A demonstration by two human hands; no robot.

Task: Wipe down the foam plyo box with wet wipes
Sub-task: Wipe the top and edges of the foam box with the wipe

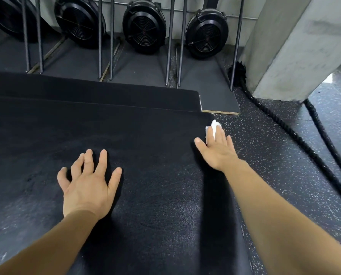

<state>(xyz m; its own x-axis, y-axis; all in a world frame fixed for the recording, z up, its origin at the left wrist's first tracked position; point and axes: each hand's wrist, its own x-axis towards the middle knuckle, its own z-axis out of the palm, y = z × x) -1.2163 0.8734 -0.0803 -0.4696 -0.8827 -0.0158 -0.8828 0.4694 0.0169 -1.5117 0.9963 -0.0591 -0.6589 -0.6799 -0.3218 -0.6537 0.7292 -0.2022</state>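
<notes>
As right hand [217, 153] covers wipe [213, 126], box [126, 135] cropped

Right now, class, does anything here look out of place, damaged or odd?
Nothing is spilled or broken. The box top has pale, dusty smudges beside the left hand. Behind it, a board shows a bare wooden edge, and a rope trails loose across the floor.

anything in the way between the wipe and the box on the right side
Nothing visible. The right hand presses the wipe directly onto the box near its far right corner. The left hand rests flat on the top, away from that edge.
</notes>
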